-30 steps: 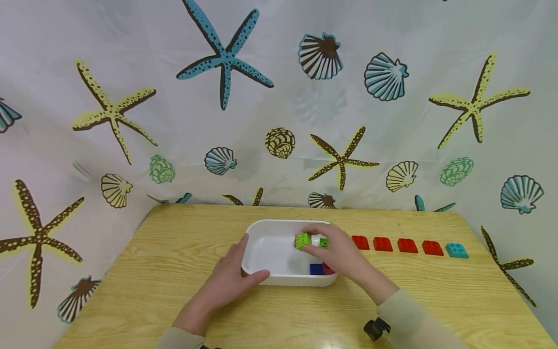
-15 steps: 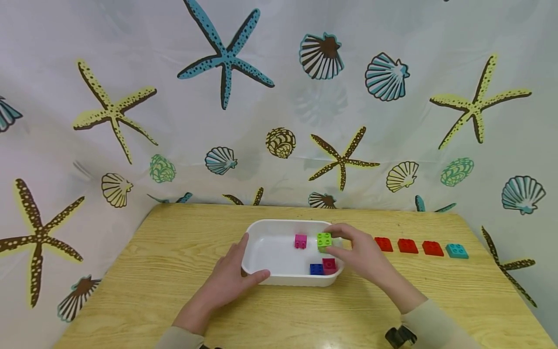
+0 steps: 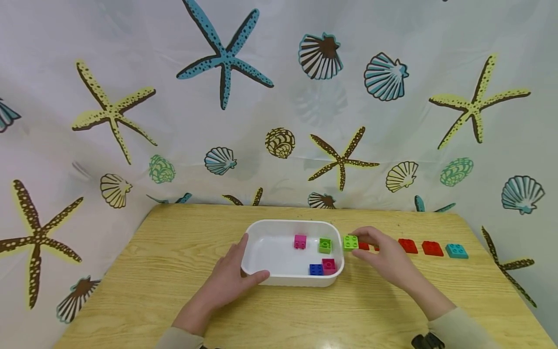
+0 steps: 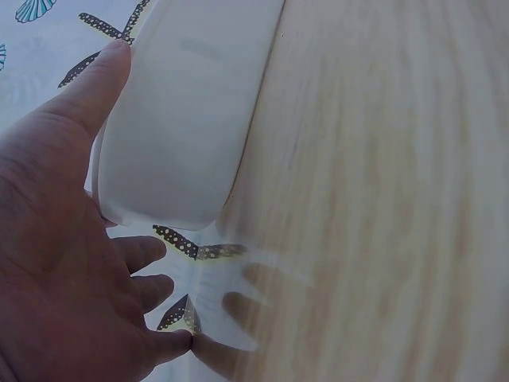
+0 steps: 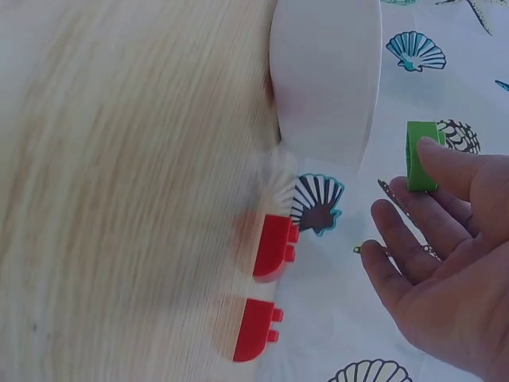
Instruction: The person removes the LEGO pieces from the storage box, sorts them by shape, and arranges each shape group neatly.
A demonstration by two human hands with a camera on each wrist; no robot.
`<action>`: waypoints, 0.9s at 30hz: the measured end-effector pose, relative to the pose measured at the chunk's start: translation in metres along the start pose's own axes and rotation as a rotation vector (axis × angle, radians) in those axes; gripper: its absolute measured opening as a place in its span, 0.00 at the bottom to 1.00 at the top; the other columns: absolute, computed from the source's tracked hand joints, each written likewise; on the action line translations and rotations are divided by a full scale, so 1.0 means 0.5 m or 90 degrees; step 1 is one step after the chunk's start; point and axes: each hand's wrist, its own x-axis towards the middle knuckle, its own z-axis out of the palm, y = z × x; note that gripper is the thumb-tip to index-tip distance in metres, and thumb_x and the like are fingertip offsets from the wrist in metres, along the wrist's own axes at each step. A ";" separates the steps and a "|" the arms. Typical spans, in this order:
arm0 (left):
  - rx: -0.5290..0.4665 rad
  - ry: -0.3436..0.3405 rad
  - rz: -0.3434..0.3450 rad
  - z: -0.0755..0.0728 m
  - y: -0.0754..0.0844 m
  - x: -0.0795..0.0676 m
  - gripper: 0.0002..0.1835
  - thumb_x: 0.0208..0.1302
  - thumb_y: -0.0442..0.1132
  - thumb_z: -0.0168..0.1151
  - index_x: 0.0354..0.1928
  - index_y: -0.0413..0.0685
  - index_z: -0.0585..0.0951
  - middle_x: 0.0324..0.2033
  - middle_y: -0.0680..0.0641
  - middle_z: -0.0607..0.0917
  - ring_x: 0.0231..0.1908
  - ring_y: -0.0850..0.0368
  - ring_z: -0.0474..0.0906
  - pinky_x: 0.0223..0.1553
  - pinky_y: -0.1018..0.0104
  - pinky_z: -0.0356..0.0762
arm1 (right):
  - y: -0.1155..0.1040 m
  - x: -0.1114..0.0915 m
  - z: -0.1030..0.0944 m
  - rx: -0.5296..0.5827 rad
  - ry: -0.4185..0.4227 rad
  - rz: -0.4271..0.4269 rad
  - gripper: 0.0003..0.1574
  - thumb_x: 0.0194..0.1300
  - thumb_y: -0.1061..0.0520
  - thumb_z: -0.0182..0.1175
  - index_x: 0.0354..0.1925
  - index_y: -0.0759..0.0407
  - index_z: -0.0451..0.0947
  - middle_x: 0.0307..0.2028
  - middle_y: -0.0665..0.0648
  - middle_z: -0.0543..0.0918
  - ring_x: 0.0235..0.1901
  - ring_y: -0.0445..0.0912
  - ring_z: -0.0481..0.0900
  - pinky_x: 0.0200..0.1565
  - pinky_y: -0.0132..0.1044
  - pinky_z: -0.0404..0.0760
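Observation:
A white tray [image 3: 279, 278] sits on the table, holding a pink brick [image 3: 300, 242], a darker pink brick [image 3: 329, 266], a blue brick [image 3: 316, 269] and a green brick [image 3: 325, 245]. My left hand [image 3: 226, 278] rests against the tray's left end, its thumb along the front wall; in the left wrist view its fingers look relaxed. Just right of the tray, my right hand [image 3: 385, 254] pinches a lime green toy brick [image 3: 350, 243] between thumb and fingers. The right wrist view shows this green brick [image 5: 423, 155] held up, with the other fingers loosely bent.
A row of several red bricks [image 3: 407, 245] runs right of the tray, ending in a light blue brick [image 3: 457, 250]. My right hand partly hides the nearer red ones. Behind the wooden table [image 3: 183, 232] hangs a sea-print cloth [image 3: 279, 106].
My right hand has carried the lime green brick rightward, from over the tray to beyond its right rim. The green brick inside the tray is now uncovered. My left hand has stayed put.

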 end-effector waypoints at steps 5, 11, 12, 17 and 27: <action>-0.003 0.000 0.000 -0.002 0.003 -0.002 0.66 0.70 0.69 0.72 0.91 0.45 0.43 0.86 0.32 0.55 0.85 0.29 0.45 0.80 0.24 0.44 | 0.015 -0.008 -0.015 -0.013 0.002 0.010 0.25 0.76 0.57 0.73 0.67 0.56 0.81 0.63 0.61 0.88 0.67 0.65 0.81 0.66 0.66 0.79; -0.002 -0.001 -0.001 -0.003 0.002 -0.002 0.66 0.70 0.69 0.72 0.91 0.45 0.43 0.86 0.32 0.55 0.85 0.29 0.44 0.79 0.25 0.45 | 0.038 -0.016 -0.025 -0.035 0.007 0.012 0.25 0.74 0.58 0.75 0.65 0.59 0.83 0.60 0.61 0.85 0.61 0.61 0.84 0.65 0.61 0.83; -0.001 0.000 -0.001 -0.002 0.001 -0.002 0.66 0.70 0.69 0.72 0.91 0.45 0.43 0.86 0.32 0.55 0.85 0.28 0.44 0.79 0.24 0.46 | 0.043 -0.017 -0.025 -0.038 0.007 0.012 0.25 0.73 0.59 0.75 0.65 0.60 0.83 0.59 0.61 0.85 0.60 0.60 0.84 0.64 0.60 0.83; -0.001 0.002 -0.003 -0.001 -0.003 -0.002 0.66 0.69 0.70 0.72 0.91 0.46 0.43 0.86 0.32 0.54 0.85 0.27 0.46 0.78 0.23 0.48 | 0.067 -0.020 -0.024 -0.045 -0.008 0.026 0.22 0.73 0.60 0.75 0.62 0.61 0.84 0.56 0.59 0.86 0.54 0.56 0.84 0.62 0.58 0.85; -0.005 0.001 -0.004 -0.001 0.000 -0.003 0.66 0.70 0.69 0.72 0.91 0.46 0.43 0.86 0.32 0.54 0.84 0.26 0.46 0.78 0.23 0.48 | 0.106 -0.006 -0.009 -0.013 -0.079 0.066 0.20 0.73 0.58 0.76 0.60 0.60 0.85 0.52 0.55 0.85 0.48 0.49 0.83 0.50 0.46 0.88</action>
